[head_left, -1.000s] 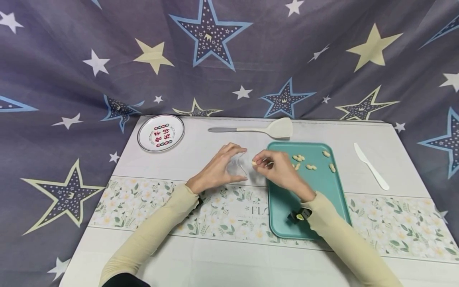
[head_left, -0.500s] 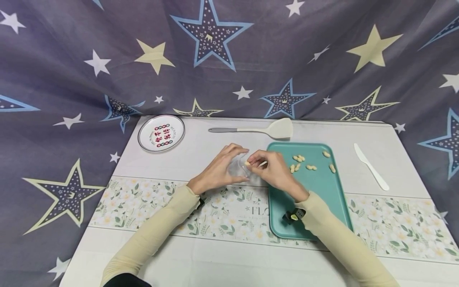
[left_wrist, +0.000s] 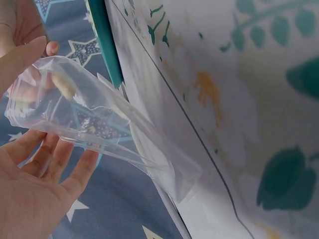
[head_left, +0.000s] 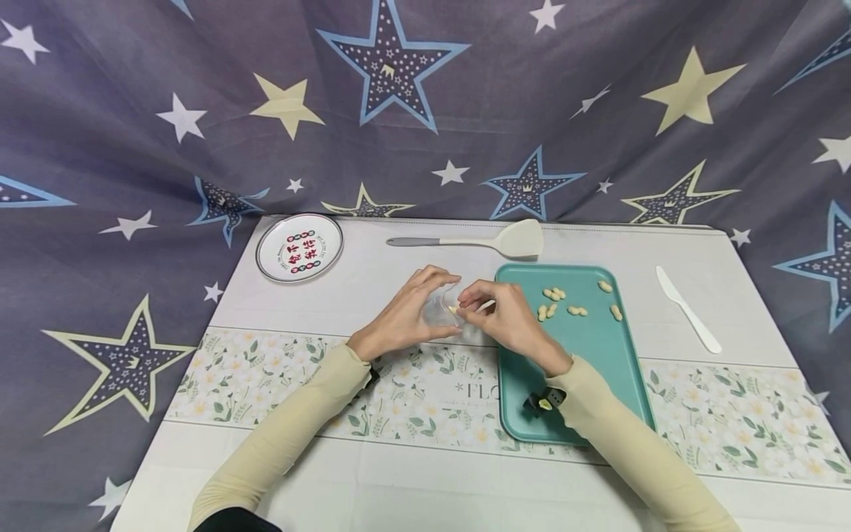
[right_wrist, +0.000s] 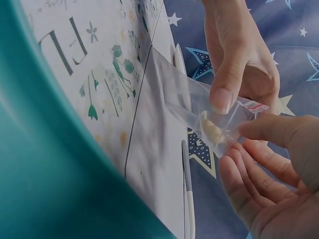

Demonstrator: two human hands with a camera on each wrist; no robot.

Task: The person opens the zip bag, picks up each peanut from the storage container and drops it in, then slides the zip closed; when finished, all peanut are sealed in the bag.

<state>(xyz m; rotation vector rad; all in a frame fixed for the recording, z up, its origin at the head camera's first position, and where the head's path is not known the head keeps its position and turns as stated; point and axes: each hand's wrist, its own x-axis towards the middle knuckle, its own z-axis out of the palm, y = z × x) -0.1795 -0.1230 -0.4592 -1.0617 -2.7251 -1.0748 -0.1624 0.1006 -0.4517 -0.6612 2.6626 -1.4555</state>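
Observation:
A clear plastic zip bag [left_wrist: 107, 119] hangs with its mouth spread and facing right. My left hand [head_left: 408, 310] holds the bag, thumb on one side and fingers on the other. Inside the bag, just past the mouth, is an unshelled peanut [right_wrist: 213, 130], apart from my fingertips. My right hand [head_left: 508, 318] is at the mouth, its fingers loosely bent with no peanut between them. Whether those fingertips touch the bag's edge is hard to tell. Several more peanuts [head_left: 577, 310] lie on the teal tray [head_left: 585, 384], under and right of my right forearm.
At the back left is a white plate [head_left: 271, 250] with red lettering. A spatula [head_left: 518, 239] with a grey handle lies behind the tray. To the tray's right is a white plastic knife [head_left: 688, 309]. A star-patterned curtain [head_left: 425, 111] hangs along the table's back edge.
My right hand has moved left to the bag's mouth, and the peanut it pinched has left its fingertips and is now in the bag. The left hand has stayed nearly still.

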